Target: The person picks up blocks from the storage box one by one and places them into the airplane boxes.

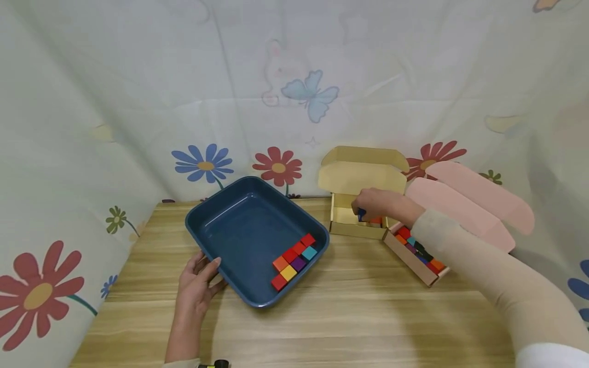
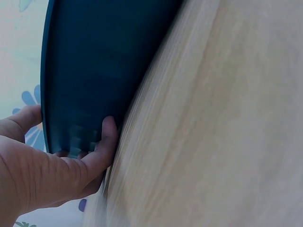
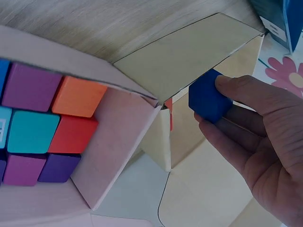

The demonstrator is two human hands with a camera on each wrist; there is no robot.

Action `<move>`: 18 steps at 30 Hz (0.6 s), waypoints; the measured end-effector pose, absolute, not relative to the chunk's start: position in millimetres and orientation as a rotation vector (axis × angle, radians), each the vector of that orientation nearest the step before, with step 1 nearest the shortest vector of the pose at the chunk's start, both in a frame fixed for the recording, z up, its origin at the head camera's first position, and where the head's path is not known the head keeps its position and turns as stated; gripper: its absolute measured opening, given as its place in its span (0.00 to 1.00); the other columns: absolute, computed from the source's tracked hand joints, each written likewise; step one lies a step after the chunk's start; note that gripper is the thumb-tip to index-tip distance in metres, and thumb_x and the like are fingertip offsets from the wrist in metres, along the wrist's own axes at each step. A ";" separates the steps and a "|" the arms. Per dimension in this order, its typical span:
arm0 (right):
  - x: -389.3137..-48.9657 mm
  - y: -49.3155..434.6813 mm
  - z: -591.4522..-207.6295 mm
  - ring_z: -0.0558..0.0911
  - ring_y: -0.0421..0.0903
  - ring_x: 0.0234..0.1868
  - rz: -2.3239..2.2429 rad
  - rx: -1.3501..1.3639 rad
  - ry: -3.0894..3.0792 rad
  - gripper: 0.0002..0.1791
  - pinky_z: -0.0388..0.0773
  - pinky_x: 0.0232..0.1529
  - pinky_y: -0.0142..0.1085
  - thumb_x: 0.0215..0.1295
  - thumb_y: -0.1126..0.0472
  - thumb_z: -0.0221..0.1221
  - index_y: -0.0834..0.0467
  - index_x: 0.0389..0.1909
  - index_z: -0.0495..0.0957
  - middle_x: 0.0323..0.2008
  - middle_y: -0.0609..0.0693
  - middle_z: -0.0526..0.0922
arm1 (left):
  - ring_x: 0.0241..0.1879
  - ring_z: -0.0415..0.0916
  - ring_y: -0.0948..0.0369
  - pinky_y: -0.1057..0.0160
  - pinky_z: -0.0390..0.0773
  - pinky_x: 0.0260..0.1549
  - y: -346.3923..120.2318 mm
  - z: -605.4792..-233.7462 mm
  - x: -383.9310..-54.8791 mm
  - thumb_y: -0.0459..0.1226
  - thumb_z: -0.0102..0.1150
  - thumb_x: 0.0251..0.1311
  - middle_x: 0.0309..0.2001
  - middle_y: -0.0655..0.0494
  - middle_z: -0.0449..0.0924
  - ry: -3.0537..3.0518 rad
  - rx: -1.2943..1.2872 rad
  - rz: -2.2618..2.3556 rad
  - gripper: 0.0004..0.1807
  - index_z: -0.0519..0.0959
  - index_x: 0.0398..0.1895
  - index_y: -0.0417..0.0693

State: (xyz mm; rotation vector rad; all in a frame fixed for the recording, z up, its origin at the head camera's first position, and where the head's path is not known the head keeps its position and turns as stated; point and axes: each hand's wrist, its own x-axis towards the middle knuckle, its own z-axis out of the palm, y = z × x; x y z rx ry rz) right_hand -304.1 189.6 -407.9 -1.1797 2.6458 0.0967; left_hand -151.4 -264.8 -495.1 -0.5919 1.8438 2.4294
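My right hand pinches a blue block between thumb and fingers, over the open yellow box. An orange-red block shows inside that box, partly behind the hand. At the left, my left hand grips the near-left side of a dark blue tray, thumb at the rim and fingers against the outer wall in the left wrist view. Several coloured blocks, among them a yellow block and a teal block, lie in two rows along the tray's right side.
A pink box with its lid open stands right of the yellow one, holding several blocks such as a purple block. My right forearm crosses over it. Behind the wooden table hangs a patterned cloth.
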 end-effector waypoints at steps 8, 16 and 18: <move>-314.5 185.0 -410.0 0.81 0.46 0.40 0.129 -1.117 2.530 0.10 0.81 0.42 0.40 0.66 0.64 0.67 0.62 0.46 0.85 0.43 0.55 0.85 | 0.58 0.74 0.58 0.53 0.82 0.50 -265.4 -494.0 -152.1 0.34 0.62 0.70 0.69 0.53 0.59 1.860 -0.607 2.422 0.42 0.52 0.81 0.51; -323.6 181.3 -415.3 0.82 0.44 0.41 0.201 -1.114 2.376 0.08 0.82 0.45 0.41 0.67 0.66 0.65 0.60 0.45 0.87 0.41 0.51 0.87 | 0.57 0.74 0.58 0.53 0.82 0.51 -264.4 -492.5 -151.8 0.34 0.62 0.70 0.71 0.51 0.58 1.863 -0.620 2.414 0.41 0.52 0.81 0.51; -324.8 180.8 -416.7 0.81 0.44 0.40 0.213 -1.102 2.336 0.10 0.82 0.46 0.41 0.66 0.68 0.63 0.59 0.46 0.87 0.41 0.50 0.87 | 0.57 0.74 0.58 0.53 0.82 0.51 -263.7 -491.7 -151.5 0.34 0.61 0.70 0.71 0.51 0.58 1.867 -0.627 2.409 0.41 0.53 0.81 0.51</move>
